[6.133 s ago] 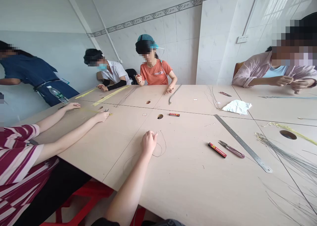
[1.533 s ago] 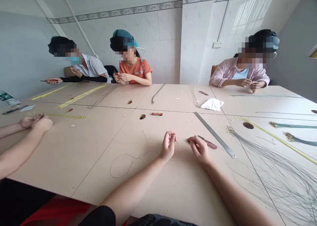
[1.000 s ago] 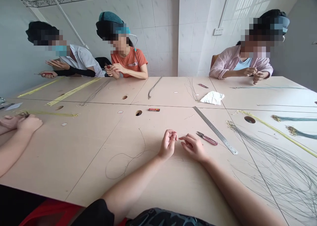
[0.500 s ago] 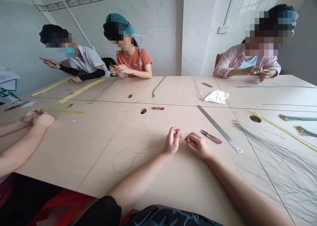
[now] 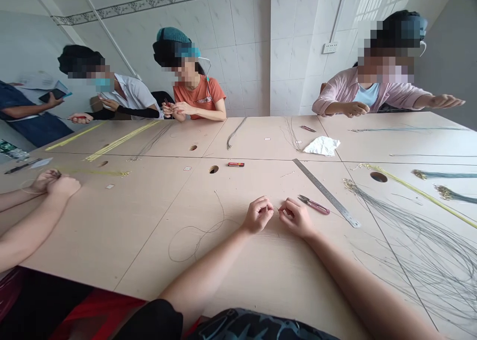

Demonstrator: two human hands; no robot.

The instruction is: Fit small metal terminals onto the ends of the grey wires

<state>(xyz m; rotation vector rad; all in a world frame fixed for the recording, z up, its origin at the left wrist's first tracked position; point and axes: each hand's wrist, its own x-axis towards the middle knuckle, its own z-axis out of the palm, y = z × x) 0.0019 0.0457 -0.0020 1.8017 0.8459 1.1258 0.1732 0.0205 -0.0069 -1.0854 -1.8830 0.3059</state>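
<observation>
Both my hands are close together above the table, fingertips pinched and nearly meeting. My left hand [image 5: 260, 214] is closed on a thin dark cord [image 5: 224, 215], which lies in a loose loop on the tabletop to its left. My right hand [image 5: 296, 218] is closed a small gap away, its thumb and forefinger pinching the fine end of the cord; the exact end is too small to make out. Beside my right hand lie pink-handled thread snips [image 5: 315, 205]. Just past them a steel ruler [image 5: 326, 193] rests at a slant.
Grey cords [image 5: 410, 225] with gold-coloured ends spread to the right, beside a yellow cord bundle [image 5: 421, 196]. A small red-and-black object [image 5: 236, 164] and crumpled white paper [image 5: 321, 146] lie farther back. Table holes include one [image 5: 213, 169]. Co-workers sit around; a neighbour's hands [image 5: 59, 183] are at left.
My fingers have curled in a little more, with the hands still close together. Across the table, the pink-sleeved person has stretched an arm to the right. A standing person has appeared at far left.
</observation>
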